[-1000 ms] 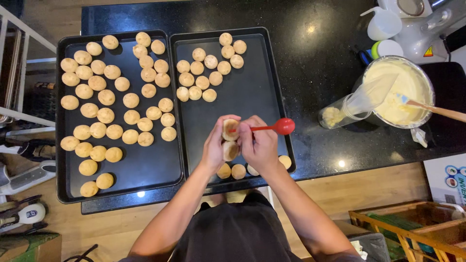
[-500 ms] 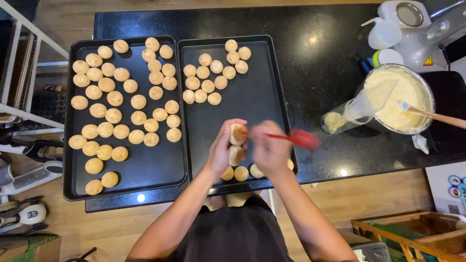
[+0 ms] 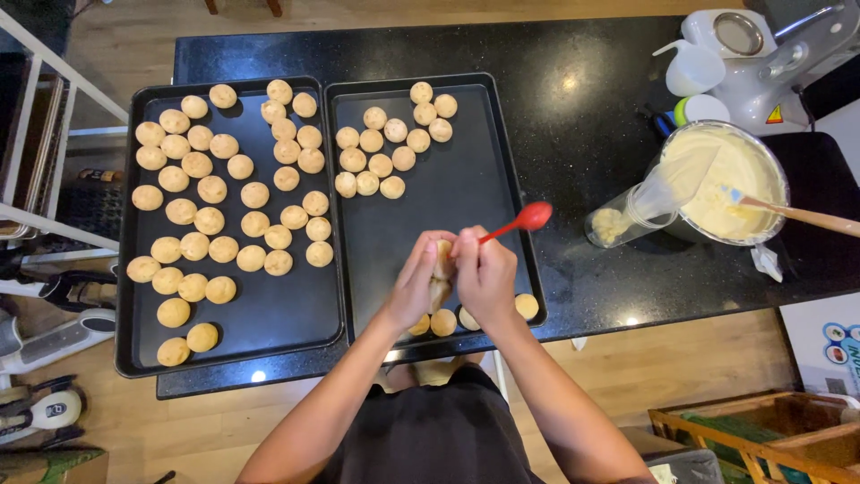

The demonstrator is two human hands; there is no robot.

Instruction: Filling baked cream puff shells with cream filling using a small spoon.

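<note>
On the black bench two dark trays hold many plain puffs, while the left hand pinches one puff over the right tray and the right hand grips a red spoon; only a few puffs near the hands look handled, most seem untouched.

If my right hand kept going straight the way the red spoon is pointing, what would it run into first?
Likely the right rim of the right-hand baking tray: the red spoon in your right hand points up and to the right. Beyond the rim lies bare black counter, then probably the clear piping bag, though height is unclear.
</note>
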